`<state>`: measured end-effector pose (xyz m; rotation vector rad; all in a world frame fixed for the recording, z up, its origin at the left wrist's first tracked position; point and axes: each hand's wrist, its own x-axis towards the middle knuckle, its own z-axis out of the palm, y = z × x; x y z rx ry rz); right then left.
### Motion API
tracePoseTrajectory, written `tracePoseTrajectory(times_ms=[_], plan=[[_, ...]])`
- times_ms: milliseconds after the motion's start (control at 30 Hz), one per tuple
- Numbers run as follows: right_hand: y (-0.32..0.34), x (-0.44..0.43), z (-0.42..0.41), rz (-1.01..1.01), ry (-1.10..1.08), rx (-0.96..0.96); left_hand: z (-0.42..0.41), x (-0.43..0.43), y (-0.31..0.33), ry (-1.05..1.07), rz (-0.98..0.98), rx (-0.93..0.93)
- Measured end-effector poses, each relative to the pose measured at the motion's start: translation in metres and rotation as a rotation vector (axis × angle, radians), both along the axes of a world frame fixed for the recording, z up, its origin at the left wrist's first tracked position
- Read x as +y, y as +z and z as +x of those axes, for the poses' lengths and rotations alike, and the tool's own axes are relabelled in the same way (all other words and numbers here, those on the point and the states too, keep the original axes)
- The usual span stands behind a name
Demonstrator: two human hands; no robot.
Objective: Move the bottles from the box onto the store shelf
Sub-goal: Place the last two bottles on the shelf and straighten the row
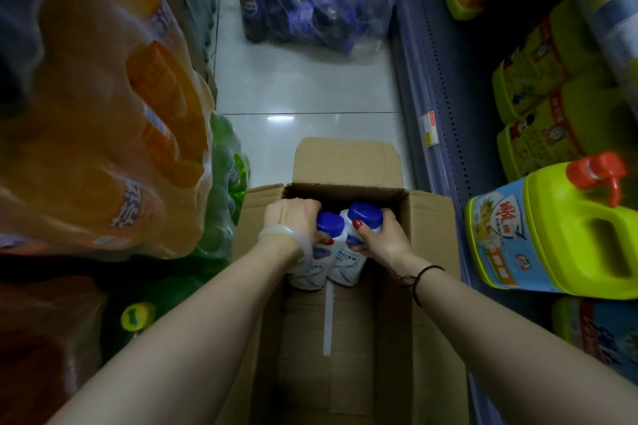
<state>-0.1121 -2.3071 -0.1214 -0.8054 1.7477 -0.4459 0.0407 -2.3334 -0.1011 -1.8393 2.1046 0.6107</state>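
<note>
An open cardboard box (428, 238) stands on the floor in front of me. Inside it are two white bottles with blue caps, side by side at the far end. My left hand (293, 221) grips the left bottle (316, 266) just below its cap. My right hand (383, 238) grips the right bottle (348, 262) the same way, thumb across its neck. The box floor nearer to me is bare cardboard with a tape strip. The store shelf (445, 121) runs along the right side.
Yellow-green detergent jugs (559, 231) with red caps fill the shelf on the right. Shrink-wrapped packs of orange drink (103, 134) and green bottles (224, 197) are stacked at the left. A wrapped pack of dark bottles (303, 0) lies on the white tiled floor (303, 90) ahead.
</note>
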Motion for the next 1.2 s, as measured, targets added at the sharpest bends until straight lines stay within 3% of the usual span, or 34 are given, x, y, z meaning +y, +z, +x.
tracePoseTrajectory(times_ms=[367, 633, 867, 1033, 1200], plan=[[0.018, 0.007, 0.006, -0.017, 0.074, 0.047, 0.011, 0.014, 0.027, 0.116, -0.009, 0.142], [0.104, 0.002, -0.003, -0.144, 0.173, 0.044, 0.018, 0.016, 0.104, 0.202, -0.031, 0.286], [0.225, 0.008, -0.019, -0.31, 0.299, 0.121, 0.021, 0.024, 0.222, 0.277, -0.062, 0.443], [0.334, 0.002, -0.024, -0.365, 0.318, 0.183, 0.02, 0.024, 0.334, 0.363, -0.013, 0.675], [0.461, -0.003, -0.027, -0.489, 0.286, 0.079, 0.02, 0.017, 0.464, 0.337, -0.021, 0.872]])
